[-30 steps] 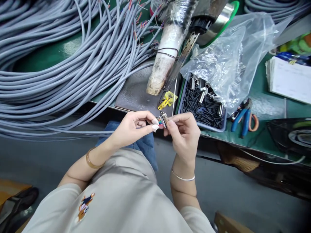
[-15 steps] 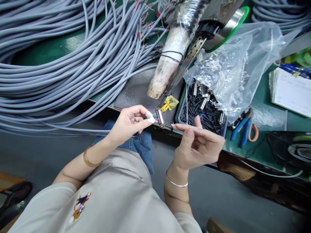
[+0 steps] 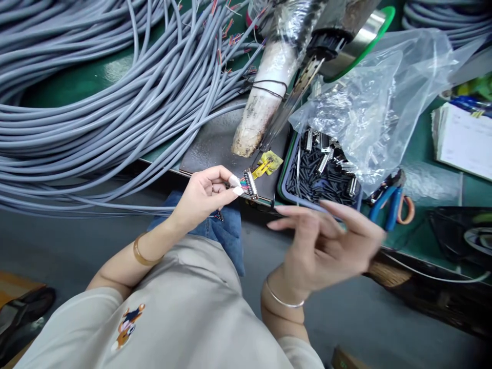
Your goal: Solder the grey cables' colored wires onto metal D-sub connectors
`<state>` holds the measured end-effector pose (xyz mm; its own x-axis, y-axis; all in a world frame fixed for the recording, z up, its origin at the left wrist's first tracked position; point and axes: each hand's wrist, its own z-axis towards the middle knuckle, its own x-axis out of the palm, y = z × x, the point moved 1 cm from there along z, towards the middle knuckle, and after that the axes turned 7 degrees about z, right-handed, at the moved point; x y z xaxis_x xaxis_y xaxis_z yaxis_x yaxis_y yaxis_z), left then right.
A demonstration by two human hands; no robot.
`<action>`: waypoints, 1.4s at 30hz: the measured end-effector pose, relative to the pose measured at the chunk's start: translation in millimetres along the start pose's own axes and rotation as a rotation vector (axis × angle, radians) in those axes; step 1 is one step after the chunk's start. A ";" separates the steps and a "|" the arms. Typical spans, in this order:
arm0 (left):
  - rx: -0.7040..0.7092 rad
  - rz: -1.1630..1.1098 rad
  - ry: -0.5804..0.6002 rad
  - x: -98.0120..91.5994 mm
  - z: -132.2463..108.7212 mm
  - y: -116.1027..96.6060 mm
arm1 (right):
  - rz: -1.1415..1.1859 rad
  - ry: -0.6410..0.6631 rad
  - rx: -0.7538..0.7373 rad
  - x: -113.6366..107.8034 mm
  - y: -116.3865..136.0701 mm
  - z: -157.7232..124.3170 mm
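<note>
The left hand (image 3: 203, 197) pinches the little connector (image 3: 250, 183) in a tight fingertip grip right by the worktop (image 3: 73, 84) edge, and the right hand (image 3: 326, 246) is spread wide open and looks empty, so if that one pinch slips, the connector could drop onto the floor (image 3: 365, 312).

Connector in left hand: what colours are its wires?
The connector has multicoloured wires: red, green, blue; head view.

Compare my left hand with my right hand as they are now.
The left hand pinches a small connector with coloured wires; the right hand holds nothing, fingers spread. The left hand looks sharp, the right hand blurred. The left wrist bears a gold-toned bangle, the right wrist a silver bangle. Both hands are bare.
</note>
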<state>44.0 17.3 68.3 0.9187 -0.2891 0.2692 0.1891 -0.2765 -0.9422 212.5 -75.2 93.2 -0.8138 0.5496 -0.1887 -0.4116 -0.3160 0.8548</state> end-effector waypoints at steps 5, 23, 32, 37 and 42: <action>-0.008 0.003 0.028 -0.6 0.4 0.3 | -0.019 0.040 -0.098 33.0 -23.7 -2.2; 0.189 0.123 -0.158 10.0 11.1 1.0 | -0.015 0.176 -0.273 44.3 -41.9 12.1; 0.246 0.207 -0.199 10.1 13.9 -3.9 | -0.024 0.157 -0.293 48.8 -42.0 21.9; 0.256 0.205 -0.207 11.6 14.7 -8.9 | -0.015 0.146 -0.308 51.4 -38.7 27.3; 0.222 0.176 -0.188 10.3 16.4 -10.1 | -0.084 0.158 -0.343 50.3 -34.7 29.2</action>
<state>57.2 32.2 77.3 0.9879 -0.1350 0.0762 0.0735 -0.0249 -0.9970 197.8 -14.0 68.1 -0.8135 0.4671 -0.3465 -0.5712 -0.5296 0.6271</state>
